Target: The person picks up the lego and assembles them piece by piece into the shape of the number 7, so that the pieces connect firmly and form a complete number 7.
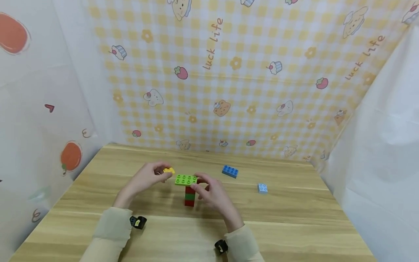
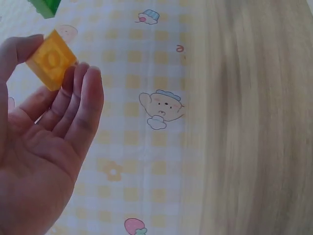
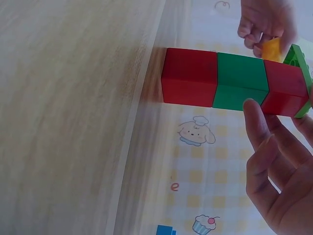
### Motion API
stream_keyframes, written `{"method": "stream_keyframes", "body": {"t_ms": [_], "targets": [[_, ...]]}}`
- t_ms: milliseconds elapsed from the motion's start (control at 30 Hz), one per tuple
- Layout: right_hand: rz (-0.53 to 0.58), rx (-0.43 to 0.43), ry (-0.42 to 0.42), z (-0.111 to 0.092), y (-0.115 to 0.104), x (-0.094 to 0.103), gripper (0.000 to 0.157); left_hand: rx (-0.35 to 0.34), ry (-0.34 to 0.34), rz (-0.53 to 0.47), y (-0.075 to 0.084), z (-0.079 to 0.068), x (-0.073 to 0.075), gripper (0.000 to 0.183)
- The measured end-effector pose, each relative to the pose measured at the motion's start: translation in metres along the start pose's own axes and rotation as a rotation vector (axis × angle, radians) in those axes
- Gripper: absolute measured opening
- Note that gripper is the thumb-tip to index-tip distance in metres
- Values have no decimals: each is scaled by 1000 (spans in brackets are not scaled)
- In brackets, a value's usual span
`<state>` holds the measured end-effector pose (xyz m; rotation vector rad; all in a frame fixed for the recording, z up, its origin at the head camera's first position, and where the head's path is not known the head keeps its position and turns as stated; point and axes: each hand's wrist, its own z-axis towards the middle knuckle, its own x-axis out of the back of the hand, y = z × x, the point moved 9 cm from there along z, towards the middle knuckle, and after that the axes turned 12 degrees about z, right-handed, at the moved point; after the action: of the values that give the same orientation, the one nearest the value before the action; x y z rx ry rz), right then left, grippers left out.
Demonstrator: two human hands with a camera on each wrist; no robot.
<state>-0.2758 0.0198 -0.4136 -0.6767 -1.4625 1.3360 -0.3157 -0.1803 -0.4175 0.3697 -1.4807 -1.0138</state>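
Note:
My left hand (image 1: 148, 179) pinches a small yellow building brick (image 1: 169, 170) between thumb and fingertips, left of a tower and above the table. In the left wrist view the hollow underside of that yellow brick (image 2: 52, 61) faces the camera. The tower stands upright: a red brick (image 3: 190, 77) at the bottom, a green brick (image 3: 240, 81) in the middle, another red brick (image 3: 284, 87) above. Across its top lies a light-green eight-stud brick (image 1: 185, 179), overhanging to the left. My right hand (image 1: 213, 193) grips the right end of this light-green brick with thumb and fingers.
A dark-blue eight-stud brick (image 1: 230, 171) lies behind and right of the tower. Farther right is a light-blue four-stud brick (image 1: 262, 188). The wooden table (image 1: 294, 225) meets a checked cloth (image 1: 203, 120) at the back, with white cloth at both sides.

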Motion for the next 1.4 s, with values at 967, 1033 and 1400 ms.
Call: {"method": "stream_keyframes", "body": {"t_ms": [967,1033,1400], "targets": [[-4,-7,-3,-1,2,2,42,-132,-174,-372,13,-13,-20,44],[-5,-9,1,-1,2,2,42,-139,-182,-419,14,-13,-22,45],[-10,-6,2,-1,2,0,40,-99,-204,-475,13,-10,-30,46]]}}
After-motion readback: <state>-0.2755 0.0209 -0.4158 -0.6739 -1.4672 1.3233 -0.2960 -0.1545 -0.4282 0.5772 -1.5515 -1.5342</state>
